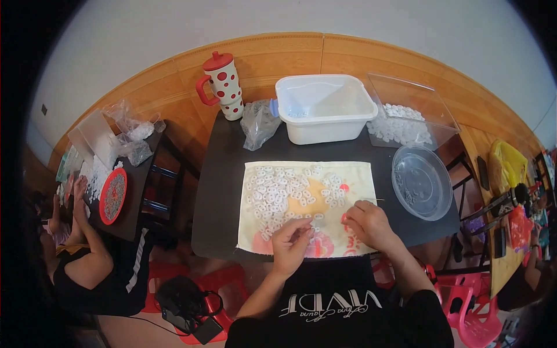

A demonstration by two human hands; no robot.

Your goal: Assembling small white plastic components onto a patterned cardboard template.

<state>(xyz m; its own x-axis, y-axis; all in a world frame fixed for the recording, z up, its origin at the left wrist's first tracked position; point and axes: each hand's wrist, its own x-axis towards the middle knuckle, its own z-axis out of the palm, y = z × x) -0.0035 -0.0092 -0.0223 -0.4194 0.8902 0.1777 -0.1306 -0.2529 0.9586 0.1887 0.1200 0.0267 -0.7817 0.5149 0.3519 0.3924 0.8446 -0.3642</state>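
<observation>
A pale cloth (354, 174) lies on the black table (220, 191), covered with several small white plastic rings (272, 191). My left hand (290, 243) rests at the cloth's near edge, its fingertips pinched on a small white ring. My right hand (368, 225) is just to its right, fingers closed on a thin needle-like tool (371, 200) that points away to the right. The two hands are close together, almost touching.
Behind the cloth stand a white plastic tub (322, 110), a clear bag (258, 122), a red-dotted lidded mug (223, 84) and a clear tray of white pieces (406, 124). A clear round bowl (422, 181) sits at the right. A person at the left works at another table.
</observation>
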